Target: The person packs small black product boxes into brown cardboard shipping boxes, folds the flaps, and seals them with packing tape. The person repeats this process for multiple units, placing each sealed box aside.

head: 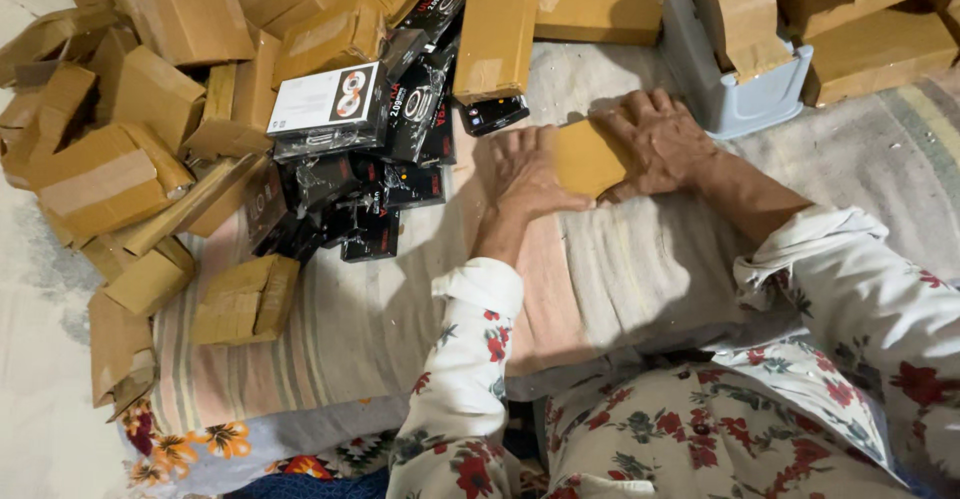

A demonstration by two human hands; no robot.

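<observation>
Both hands pressed one small brown parcel (pixel 585 157) on the cushion (pixel 620 259) — left hand (pixel 520 171) flat, right hand (pixel 655 139) gripping its edge — beside a tape dispenser (pixel 735 49).

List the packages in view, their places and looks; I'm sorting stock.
Small tan parcel: flat, under left hand and right hand.
Brown-wrapped parcels: piled at left.
Black glossy boxes: heaped at centre.
White-faced box: atop the black ones.
Tape roll: brown, in grey holder.
</observation>
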